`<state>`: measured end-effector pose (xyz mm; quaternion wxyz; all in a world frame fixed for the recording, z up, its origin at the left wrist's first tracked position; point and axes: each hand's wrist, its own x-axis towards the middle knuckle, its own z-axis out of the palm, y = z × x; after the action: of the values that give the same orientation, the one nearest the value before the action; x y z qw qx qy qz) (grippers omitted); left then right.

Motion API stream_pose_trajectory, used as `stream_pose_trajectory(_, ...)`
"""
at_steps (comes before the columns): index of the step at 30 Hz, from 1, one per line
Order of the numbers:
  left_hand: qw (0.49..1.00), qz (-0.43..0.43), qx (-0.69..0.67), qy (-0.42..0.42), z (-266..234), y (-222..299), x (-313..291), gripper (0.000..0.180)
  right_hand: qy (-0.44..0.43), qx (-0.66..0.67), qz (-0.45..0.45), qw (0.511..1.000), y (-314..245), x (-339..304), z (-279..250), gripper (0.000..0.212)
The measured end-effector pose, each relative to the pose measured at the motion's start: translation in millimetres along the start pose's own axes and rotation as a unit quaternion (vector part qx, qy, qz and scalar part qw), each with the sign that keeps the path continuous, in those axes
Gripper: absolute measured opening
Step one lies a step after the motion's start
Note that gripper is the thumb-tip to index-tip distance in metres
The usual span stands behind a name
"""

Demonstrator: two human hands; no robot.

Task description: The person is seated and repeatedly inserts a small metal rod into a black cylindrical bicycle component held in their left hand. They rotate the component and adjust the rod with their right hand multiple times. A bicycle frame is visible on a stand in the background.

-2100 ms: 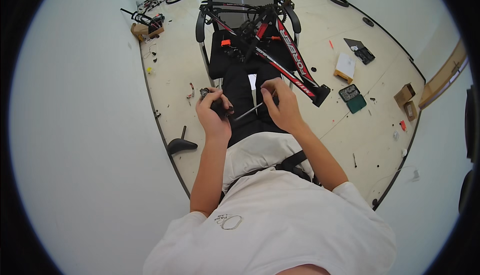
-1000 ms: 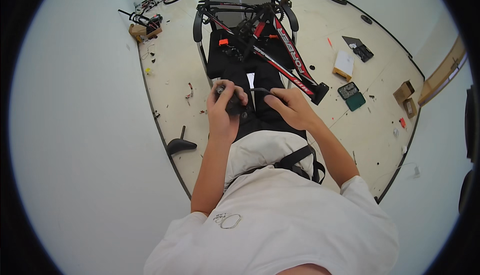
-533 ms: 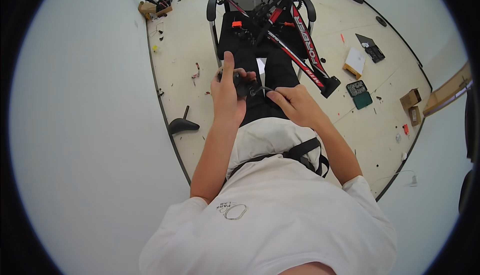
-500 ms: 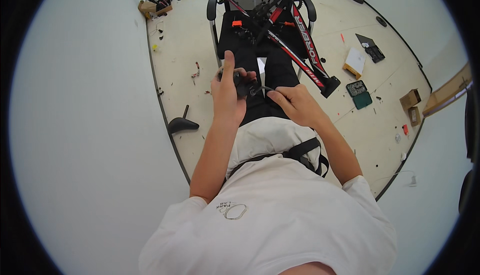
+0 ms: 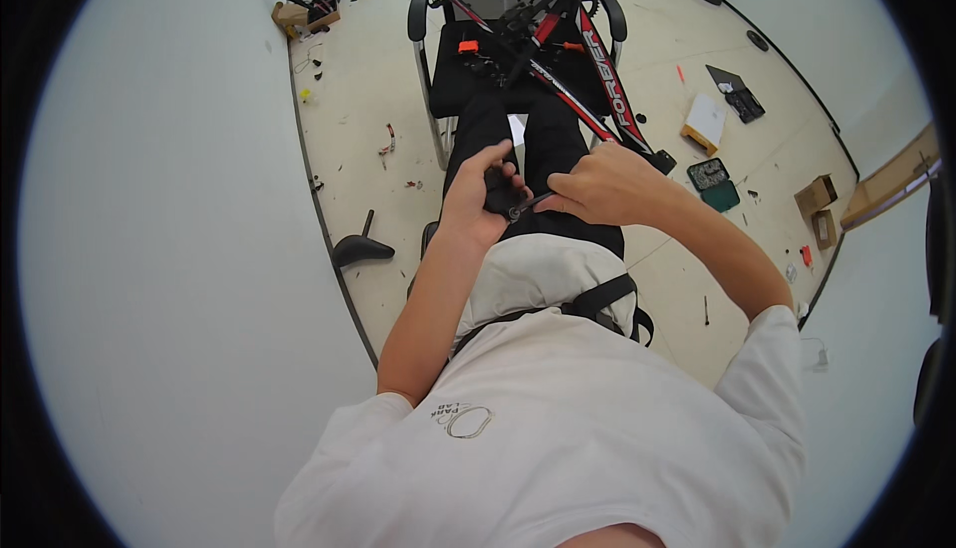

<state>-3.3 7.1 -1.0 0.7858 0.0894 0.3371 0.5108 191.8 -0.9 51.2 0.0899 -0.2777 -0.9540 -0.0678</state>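
Just above my lap, my left hand [image 5: 472,195] is closed around a small black part [image 5: 501,193], whose kind I cannot make out. My right hand [image 5: 605,184] grips a thin dark metal tool [image 5: 539,200], wrench-like in shape. The tool's far end meets the black part near a small ring-shaped piece [image 5: 515,215]. Fingers of both hands cover much of the two items. Beyond my knees, a black, red and white bicycle frame [image 5: 608,78] lies across a black office chair [image 5: 453,85].
On the chair seat lie a small orange item [image 5: 468,47] and an orange-handled tool [image 5: 573,47]. A bicycle saddle [image 5: 360,249] is on the floor at left. To the right are a green case [image 5: 721,197], a white and yellow box [image 5: 703,125] and cardboard boxes [image 5: 817,195].
My right hand has swung up and turned over, its elbow moving outward. My left hand has shifted slightly down and right, its thumb lowering over the black part.
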Motion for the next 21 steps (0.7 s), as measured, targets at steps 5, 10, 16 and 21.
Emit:
stream_pose_trajectory(5,0.999,-0.045,-0.022,0.006,-8.3,-9.6,5.0,0.014,-0.011,0.014,-0.034,0.999,9.8,-1.5,6.5,0.047)
stream_pose_trajectory(10,0.997,0.018,-0.045,0.055,-8.8,-10.5,7.8,0.014,0.014,0.054,0.013,0.998,2.5,-2.4,34.4,0.048)
stream_pose_trajectory(16,0.988,0.109,-0.03,0.102,-21.2,-1.7,18.2,0.018,0.026,0.137,0.164,0.977,-30.2,4.2,61.5,0.049)
stream_pose_trajectory(21,0.982,0.155,0.019,0.109,-23.4,12.8,18.3,0.014,0.144,0.218,0.234,0.937,-63.2,11.3,88.3,0.043)
